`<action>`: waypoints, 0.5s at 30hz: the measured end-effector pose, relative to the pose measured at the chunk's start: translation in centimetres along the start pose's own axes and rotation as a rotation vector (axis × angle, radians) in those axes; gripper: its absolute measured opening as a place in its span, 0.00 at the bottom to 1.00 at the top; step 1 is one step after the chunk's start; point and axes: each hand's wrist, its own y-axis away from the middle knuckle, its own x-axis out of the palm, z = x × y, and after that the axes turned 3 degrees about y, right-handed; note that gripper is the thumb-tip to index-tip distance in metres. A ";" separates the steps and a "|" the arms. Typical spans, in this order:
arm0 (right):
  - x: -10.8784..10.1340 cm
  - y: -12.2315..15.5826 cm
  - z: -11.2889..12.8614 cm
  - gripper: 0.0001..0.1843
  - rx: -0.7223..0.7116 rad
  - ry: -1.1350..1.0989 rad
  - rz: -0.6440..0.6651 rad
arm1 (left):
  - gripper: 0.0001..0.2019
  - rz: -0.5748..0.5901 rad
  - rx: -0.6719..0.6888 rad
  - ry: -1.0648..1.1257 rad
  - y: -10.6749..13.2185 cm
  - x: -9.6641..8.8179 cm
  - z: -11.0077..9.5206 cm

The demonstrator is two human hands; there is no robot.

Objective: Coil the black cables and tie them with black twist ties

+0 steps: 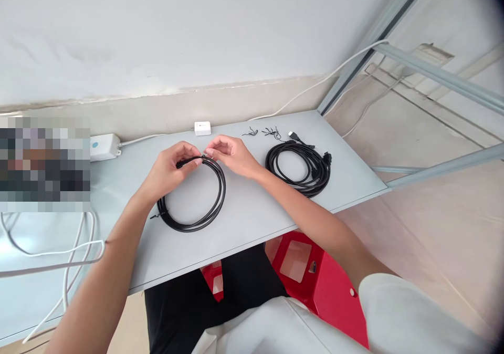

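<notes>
A coiled black cable lies on the grey tabletop. My left hand is closed on the upper left of its loop, thumb and fingers pinching the strands. At the top of the loop, the fingertips of my right hand are pinched on what looks like a thin black twist tie, mostly hidden by the fingers. Another black twist tie is wrapped around the coil's lower left, its ends sticking out. To the right of my right forearm is a second bundle of black cables with plugs showing.
Small heaps of loose twist ties lie near the wall. A white adapter and a white box stand at the back. White cords cross the table's left side. A metal frame rises at right; a red stool is below.
</notes>
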 end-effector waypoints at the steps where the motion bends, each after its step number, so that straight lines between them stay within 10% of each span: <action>1: -0.1 -0.1 -0.3 0.30 0.062 -0.008 -0.006 | 0.13 -0.034 -0.029 -0.069 0.0 0.0 0.2; 7: -0.6 0.1 -0.2 0.31 0.262 0.004 0.129 | 0.12 -0.201 -0.177 -0.254 -0.2 0.2 0.5; 15: -0.8 0.2 0.7 0.26 0.403 -0.144 0.176 | 0.19 -0.147 -0.266 0.170 0.1 0.9 -0.4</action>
